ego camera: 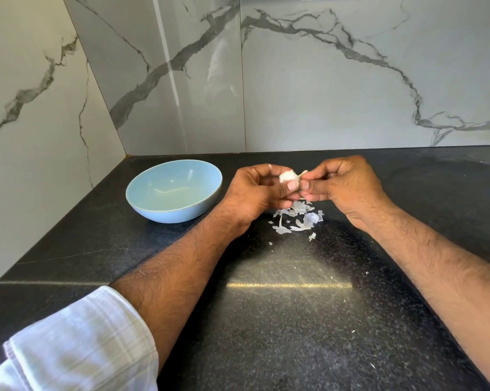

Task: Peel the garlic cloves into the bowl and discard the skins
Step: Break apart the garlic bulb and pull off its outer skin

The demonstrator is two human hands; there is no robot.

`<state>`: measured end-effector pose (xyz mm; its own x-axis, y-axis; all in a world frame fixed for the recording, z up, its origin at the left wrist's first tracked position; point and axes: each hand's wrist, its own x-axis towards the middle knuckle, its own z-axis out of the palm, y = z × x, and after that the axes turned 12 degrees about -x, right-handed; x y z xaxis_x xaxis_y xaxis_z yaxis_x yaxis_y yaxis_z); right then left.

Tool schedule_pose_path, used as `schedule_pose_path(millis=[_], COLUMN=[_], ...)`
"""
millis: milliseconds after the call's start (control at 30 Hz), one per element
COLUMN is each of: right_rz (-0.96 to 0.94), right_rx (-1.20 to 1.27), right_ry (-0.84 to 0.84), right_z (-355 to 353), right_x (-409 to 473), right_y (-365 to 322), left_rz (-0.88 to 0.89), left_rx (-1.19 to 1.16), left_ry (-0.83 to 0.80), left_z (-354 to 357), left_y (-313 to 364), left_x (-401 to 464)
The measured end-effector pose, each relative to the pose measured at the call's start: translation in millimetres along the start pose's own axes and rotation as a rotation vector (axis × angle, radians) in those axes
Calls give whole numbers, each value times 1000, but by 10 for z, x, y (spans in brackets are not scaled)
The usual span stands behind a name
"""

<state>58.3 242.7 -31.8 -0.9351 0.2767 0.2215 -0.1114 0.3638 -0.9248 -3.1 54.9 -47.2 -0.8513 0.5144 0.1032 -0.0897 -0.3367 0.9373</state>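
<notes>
My left hand (pixel 256 190) grips a white garlic piece (pixel 287 176) between thumb and fingers, a little above the black counter. My right hand (pixel 342 182) meets it from the right and pinches a thin strip of skin (pixel 303 173) that sticks out of the garlic. Below the hands lies a loose pile of papery garlic skins (pixel 297 217) on the counter. A pale blue bowl (pixel 142 204) stands to the left of my left hand; I see no cloves inside it.
The black speckled counter (pixel 294 320) runs into a corner of grey-veined marble wall tiles (pixel 351 80) behind and on the left. Small skin flakes are scattered on the counter towards me. A white sleeve (pixel 77 342) covers my left upper forearm.
</notes>
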Motion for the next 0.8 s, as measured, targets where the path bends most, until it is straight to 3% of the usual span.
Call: schedule_pose_path(millis=[300,567,800], right_rz=[66,118,100], right_rx=[40,272,326], right_ry=[-71,-77,-142], right_z=[-32,-66,-72], right_x=[26,40,18], right_y=[43,32,46], left_rz=[81,171,59], left_rx=[25,37,23], left_ry=[27,120,-27], left_z=[29,-4,42], left_y=[-67,-5,-48], left_x=[29,32,16])
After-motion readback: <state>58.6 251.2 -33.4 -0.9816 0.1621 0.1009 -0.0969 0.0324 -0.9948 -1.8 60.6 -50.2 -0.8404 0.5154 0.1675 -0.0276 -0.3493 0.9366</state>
